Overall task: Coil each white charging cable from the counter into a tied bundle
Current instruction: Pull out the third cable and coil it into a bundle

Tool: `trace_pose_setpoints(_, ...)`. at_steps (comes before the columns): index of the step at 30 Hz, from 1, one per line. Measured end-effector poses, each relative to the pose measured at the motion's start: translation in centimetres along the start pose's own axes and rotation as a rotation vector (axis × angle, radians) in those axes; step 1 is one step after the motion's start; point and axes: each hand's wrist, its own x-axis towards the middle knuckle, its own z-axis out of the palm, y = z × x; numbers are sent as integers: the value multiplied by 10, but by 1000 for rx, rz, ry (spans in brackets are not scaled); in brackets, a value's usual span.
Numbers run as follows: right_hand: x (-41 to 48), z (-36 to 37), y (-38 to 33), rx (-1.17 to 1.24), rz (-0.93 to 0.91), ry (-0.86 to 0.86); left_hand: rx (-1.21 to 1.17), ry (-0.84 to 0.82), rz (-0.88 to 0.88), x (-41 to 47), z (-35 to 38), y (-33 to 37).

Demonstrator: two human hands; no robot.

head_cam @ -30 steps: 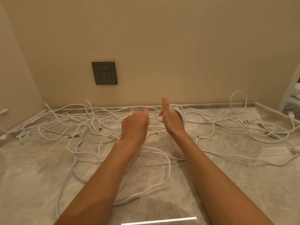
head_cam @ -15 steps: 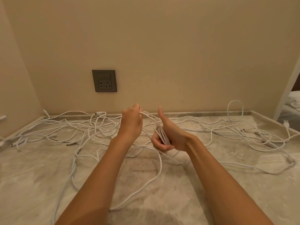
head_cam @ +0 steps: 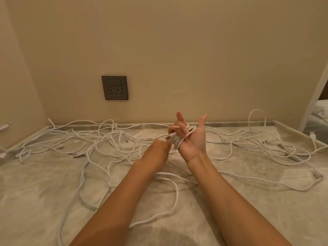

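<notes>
- The right hand (head_cam: 192, 141) is held up above the tabletop (head_cam: 44, 183), palm turned towards the person, with thumb and forefinger sticking up.
- Its other fingers (head_cam: 181, 130) curl over the coiled cable (head_cam: 177, 141), grasping the white loops wound across them.
- A plug (head_cam: 168, 137) pokes out of the coil on the side away from the thumb.
- The left hand (head_cam: 159, 150) sits just beside and below those fingers, knuckles towards the person. Its fingertips reach the coil, but from here I cannot tell whether they pinch it.
- The loose cables (head_cam: 110, 139) sprawl in a white tangle to both sides of the fingers and beyond them to the wall, and one slack loop lies under the forearms.
- A wall socket (head_cam: 115, 87) is set above and to the left of the fingers, and a bed (head_cam: 321, 110) shows far off to the right.
</notes>
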Motion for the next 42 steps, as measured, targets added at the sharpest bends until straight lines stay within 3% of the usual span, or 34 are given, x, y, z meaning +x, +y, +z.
trace_pose_setpoints(4, 6, -3, -2, -72, -168, 212, 71, -46, 37, -9, -5, 13)
trace_pose_setpoints(11, 7, -25, -11, -1105, -404, 589, 91, 107, 29, -13, -13, 9)
trace_pose_setpoints(16, 2, -28, -6, -1575, -240, 488, -56, 410, 67, -8, -18, 4)
trace_pose_setpoints(22, -2, -8, 0, -1730, 69, 181, -119, 475, 64, -3, -30, -1)
trace_pose_setpoints(24, -3, 0, -1, -1637, 201, 38, -96, 485, 66, -3, -36, -3)
trace_pose_setpoints(28, -2, -5, -9, -1163, 658, -292, -101, 455, 23, -3, -45, -8)
trace_pose_setpoints(31, 0, -9, 0, -723, 681, -469, -117, 314, -26, -1, -39, -16)
trace_pose_setpoints(34, 5, -7, 7, -218, 536, -602, -158, 129, -122, -1, -24, -31)
trace_pose_setpoints(35, 8, -6, 7, -129, 441, -572, -156, 69, -151, -2, -19, -37)
trace_pose_setpoints(37, 8, -4, 3, -51, 237, -330, -132, 10, -197, -6, -12, -42)
trace_pose_setpoints(40, 7, -2, -1, 46, -93, 54, -81, 65, -258, -7, -13, -38)
trace_pose_setpoints(42, 9, -5, -7, 133, -203, 180, -7, 132, -338, -8, -14, -36)
